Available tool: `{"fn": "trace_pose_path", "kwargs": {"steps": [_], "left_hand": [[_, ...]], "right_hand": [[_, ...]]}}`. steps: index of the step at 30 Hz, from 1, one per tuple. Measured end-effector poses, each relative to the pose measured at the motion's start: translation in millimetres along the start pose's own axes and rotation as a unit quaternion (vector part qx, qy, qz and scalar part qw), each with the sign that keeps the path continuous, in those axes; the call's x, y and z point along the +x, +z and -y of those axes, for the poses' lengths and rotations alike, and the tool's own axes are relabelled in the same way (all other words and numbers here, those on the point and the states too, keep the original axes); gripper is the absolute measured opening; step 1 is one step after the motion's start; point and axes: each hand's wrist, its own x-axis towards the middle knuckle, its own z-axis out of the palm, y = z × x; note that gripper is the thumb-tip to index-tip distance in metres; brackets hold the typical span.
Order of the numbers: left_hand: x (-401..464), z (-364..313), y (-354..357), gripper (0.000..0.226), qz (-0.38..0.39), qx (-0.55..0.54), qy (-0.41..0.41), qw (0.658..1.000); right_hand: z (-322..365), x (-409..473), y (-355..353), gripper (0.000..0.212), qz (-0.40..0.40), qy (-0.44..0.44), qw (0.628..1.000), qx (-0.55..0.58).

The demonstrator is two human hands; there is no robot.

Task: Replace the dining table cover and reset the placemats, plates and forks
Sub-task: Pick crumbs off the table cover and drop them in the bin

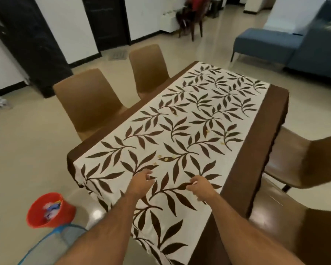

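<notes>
A: How are the hands placed?

B: I see both forearms reaching forward over the near end of the bench [256, 150]. The left hand [141, 181] lies on the leaf-print table cover [189, 121], fingers curled, and thumb and fingers seem to pinch a small fold of the cloth. The right hand [201, 188] is just beside it, knuckles up, and its grip also looks narrow, closed on the cover near a brown leaf.

A: And where is the cover?

B: It is spread over the whole bench top. It hangs down at the near corner, and a brown border shows along both long sides. Some small pale crumbs lie on the middle of it.

A: What is hard to see?

B: The fingertips are blurred, so how much cloth each hand holds I cannot tell. The near hanging edge is cut by the picture bottom. The orange bucket [50, 211] on the floor at left holds something white and blue, which I cannot identify. Brown chairs [88, 104] stand on both sides.
</notes>
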Motion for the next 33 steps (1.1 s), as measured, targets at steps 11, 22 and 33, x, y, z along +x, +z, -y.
{"fn": "trace_pose_path", "kwargs": {"steps": [11, 22, 33], "left_hand": [[105, -6, -6, 0.05, 0.023, 0.12, 0.019, 0.992], [164, -7, 11, 0.024, 0.116, 0.189, 0.152, 0.963], [209, 0, -24, 0.018, 0.151, -0.144, -0.108, 0.972]], "right_hand": [[13, 57, 9, 0.041, -0.053, 0.057, 0.996, 0.052], [64, 95, 44, 0.038, -0.141, 0.128, 0.976, 0.1], [117, 123, 79, 0.018, -0.15, 0.078, 0.985, -0.043]]}}
